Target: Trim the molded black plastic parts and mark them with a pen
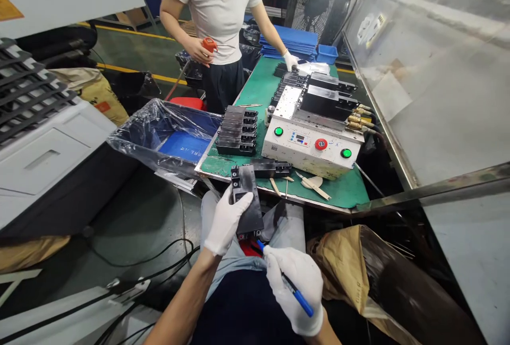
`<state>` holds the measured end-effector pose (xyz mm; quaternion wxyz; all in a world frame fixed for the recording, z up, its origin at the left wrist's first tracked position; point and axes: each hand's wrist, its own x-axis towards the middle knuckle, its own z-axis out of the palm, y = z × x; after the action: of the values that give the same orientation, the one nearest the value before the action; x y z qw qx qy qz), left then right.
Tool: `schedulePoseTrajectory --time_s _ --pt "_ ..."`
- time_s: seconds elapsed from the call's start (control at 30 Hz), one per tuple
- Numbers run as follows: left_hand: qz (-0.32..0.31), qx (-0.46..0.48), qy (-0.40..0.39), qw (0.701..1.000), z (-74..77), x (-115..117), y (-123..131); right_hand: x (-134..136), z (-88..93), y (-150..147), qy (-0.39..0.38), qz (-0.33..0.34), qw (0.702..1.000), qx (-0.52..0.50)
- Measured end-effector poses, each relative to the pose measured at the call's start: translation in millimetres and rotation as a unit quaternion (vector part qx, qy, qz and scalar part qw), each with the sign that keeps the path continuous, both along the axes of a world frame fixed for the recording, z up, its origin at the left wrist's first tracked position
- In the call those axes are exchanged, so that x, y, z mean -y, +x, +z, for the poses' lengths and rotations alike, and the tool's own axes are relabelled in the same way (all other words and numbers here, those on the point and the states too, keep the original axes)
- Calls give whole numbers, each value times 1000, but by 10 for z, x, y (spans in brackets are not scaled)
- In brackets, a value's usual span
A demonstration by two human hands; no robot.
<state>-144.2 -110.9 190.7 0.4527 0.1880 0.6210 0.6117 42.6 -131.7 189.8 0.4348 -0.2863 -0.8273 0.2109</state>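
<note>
Okay, the left hand [226, 221] is gripping a black block [249, 201] at twelve o'clock, and the right hand [294, 289] pinches a blue pen [297, 294], tip just beside the block, green workbench [342, 192] beyond!

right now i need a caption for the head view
Gloved left hand holds a black part, right hand a blue pen
</note>
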Motion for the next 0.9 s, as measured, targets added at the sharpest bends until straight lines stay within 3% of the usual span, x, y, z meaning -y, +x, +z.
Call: schedulePoseTrajectory --time_s 0.2,0.3,0.37,0.47,0.53,0.6,0.63,0.7,0.8,0.9 --pt "-5 23 -3 1000 -19 17 -8 -69 -40 74 -7 -5 1000 22" --pt "10 118 20 993 -48 25 -85 -48 -33 142 -11 -10 1000 16" --pt "11 260 38 965 -61 17 -136 -24 -20 163 -39 -35 998 -26" --pt "-10 438 139 888 -82 -10 -133 9 12 89 -131 -40 984 -117" --pt "19 483 241 842 -126 -22 -75 30 43 -27 -189 -15 969 -161" --pt "91 476 293 824 -203 -19 -9 50 74 -161 -222 7 959 -178" --pt "123 450 296 834 -250 -13 15 60 86 -224 -228 12 956 -181" --pt "137 365 266 882 -337 3 41 72 98 -331 -228 18 956 -185" --pt "67 226 197 952 -399 3 41 73 89 -435 -222 33 955 -196" --pt "21 166 165 972 -356 -43 36 62 72 -488 -232 46 951 -198"
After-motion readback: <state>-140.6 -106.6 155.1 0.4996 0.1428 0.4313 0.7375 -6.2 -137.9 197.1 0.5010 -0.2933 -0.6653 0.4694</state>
